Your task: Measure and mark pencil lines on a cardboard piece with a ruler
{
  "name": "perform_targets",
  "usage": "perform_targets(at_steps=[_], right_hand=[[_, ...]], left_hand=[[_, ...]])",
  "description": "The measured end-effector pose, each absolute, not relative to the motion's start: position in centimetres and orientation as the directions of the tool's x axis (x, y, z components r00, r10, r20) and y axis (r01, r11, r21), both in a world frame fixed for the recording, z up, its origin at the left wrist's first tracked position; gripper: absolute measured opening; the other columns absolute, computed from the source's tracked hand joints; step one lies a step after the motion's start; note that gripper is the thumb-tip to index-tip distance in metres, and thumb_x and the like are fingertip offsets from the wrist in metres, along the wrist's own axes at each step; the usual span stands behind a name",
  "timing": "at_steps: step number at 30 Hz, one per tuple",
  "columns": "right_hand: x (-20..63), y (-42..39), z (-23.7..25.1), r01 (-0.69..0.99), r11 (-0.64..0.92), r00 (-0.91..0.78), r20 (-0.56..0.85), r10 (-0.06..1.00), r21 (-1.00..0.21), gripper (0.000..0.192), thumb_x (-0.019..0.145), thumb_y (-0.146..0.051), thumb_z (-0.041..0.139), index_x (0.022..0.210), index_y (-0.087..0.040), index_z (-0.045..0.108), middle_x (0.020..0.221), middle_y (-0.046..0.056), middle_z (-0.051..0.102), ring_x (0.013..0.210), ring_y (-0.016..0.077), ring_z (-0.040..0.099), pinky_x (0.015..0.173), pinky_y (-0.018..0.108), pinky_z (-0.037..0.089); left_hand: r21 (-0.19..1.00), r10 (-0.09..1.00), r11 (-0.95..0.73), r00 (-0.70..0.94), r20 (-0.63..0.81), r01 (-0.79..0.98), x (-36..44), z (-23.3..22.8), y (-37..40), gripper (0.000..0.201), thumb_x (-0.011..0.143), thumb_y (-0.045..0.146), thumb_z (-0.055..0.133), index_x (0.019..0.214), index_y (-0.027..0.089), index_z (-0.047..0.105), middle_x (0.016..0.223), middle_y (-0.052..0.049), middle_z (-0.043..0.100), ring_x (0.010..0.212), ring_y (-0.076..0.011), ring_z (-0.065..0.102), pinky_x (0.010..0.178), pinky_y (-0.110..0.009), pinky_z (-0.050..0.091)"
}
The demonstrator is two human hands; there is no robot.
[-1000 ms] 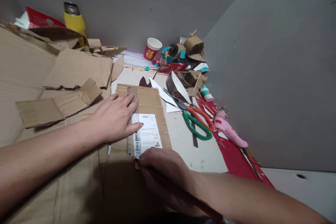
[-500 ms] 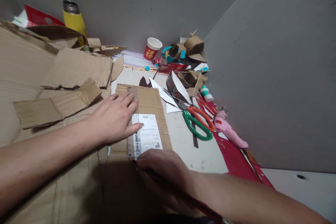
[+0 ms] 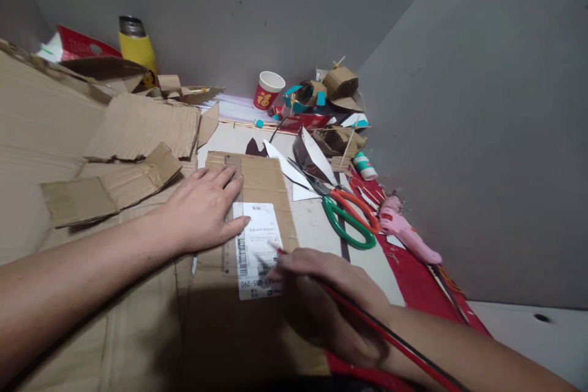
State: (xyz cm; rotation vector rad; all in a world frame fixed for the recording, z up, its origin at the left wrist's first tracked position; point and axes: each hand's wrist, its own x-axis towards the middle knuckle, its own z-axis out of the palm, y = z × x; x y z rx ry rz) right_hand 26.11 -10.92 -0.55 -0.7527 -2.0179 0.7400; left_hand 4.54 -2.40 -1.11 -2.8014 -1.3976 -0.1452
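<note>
The cardboard piece (image 3: pixel 257 196) lies flat on the surface (image 3: pixel 321 236), mid-frame, tan and corrugated, with a white shipping label (image 3: pixel 255 248) stuck on its near half, barcode along the label's left edge. A translucent ruler (image 3: pixel 231 220) lies lengthwise on it along that left edge. The left hand (image 3: pixel 202 208) is spread flat, not clenched, pressing down on the ruler and cardboard, thumb tip on the label. The right hand (image 3: pixel 321 300) is closed around a red-and-black pencil (image 3: pixel 367 324), its tip over the label's right part and off the ruler's edge. Risks, as a judgement: the ruler could slide if the left hand's pressure eases, skewing any line; the glossy label may take a mark poorly; the pencil could wander with no edge to follow. Scissors (image 3: pixel 346 217) with green and orange handles lie just right of the cardboard, a pink glue gun (image 3: pixel 407 236) beyond, loose cardboard scraps (image 3: pixel 138 128) to the left, and a red paper cup (image 3: pixel 266 90) by the wall.
</note>
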Motion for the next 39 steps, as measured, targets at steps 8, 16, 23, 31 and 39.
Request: perform_targets(at_steps=[8,16,23,31,39], right_hand=[[26.8,-9.4,-1.5,0.29,0.343,-0.158,0.309,0.938,-0.893,0.019,0.099,-0.03,0.05,0.109,-0.022,0.064,0.091,0.005,0.074,0.076,0.0157,0.07,0.068,0.028,0.06],[26.5,-7.6,-2.8,0.223,0.189,-0.105,0.169,0.98,-0.956,0.026,0.097,-0.039,0.052,0.119,-0.025,0.056,0.111,0.007,0.068,0.102,0.0177,0.066,0.09,0.034,0.054],[27.2,-6.5,-2.7,0.281,0.189,-0.113,0.164,0.98,-0.941,0.041,0.097,-0.04,0.05,0.135,-0.025,0.043,0.139,0.011,0.054,0.13,0.0232,0.049,0.113,0.047,0.035],[27.6,-6.0,-1.9,0.245,0.142,-0.048,0.134,0.99,-0.959,0.041,0.092,-0.044,0.056,0.129,-0.029,0.048,0.136,0.01,0.058,0.13,0.0258,0.05,0.111,0.045,0.037],[28.9,-4.9,-3.2,0.176,0.124,-0.011,0.124,0.992,-0.976,0.043,0.092,-0.049,0.056,0.13,-0.03,0.052,0.134,0.01,0.06,0.124,0.0296,0.055,0.1,0.048,0.045]], left_hand=[[0.153,0.867,-0.497,0.496,0.049,0.854,4.3,-0.2,-1.9,0.059,0.085,0.027,0.046,0.14,0.009,0.041,0.149,-0.024,0.037,0.136,-0.0345,0.041,0.11,-0.046,0.036],[0.253,0.899,-0.436,0.431,0.079,0.863,4.1,0.3,-1.9,0.061,0.079,0.019,0.052,0.139,0.009,0.044,0.15,-0.023,0.039,0.136,-0.0314,0.042,0.111,-0.043,0.038],[0.328,0.913,-0.406,0.371,0.168,0.853,4.2,0.5,-2.4,0.061,0.077,0.013,0.053,0.137,0.015,0.046,0.143,-0.016,0.05,0.132,-0.0282,0.048,0.108,-0.043,0.042],[0.405,0.95,-0.311,0.296,0.1,0.86,4.5,0.5,-2.4,0.058,0.076,0.018,0.061,0.133,0.013,0.051,0.129,-0.018,0.058,0.117,-0.0316,0.058,0.098,-0.043,0.046],[0.501,0.961,-0.261,0.272,0.054,0.825,4.7,0.4,-2.5,0.053,0.074,0.019,0.062,0.126,0.013,0.055,0.12,-0.018,0.063,0.108,-0.0329,0.061,0.092,-0.043,0.047]])
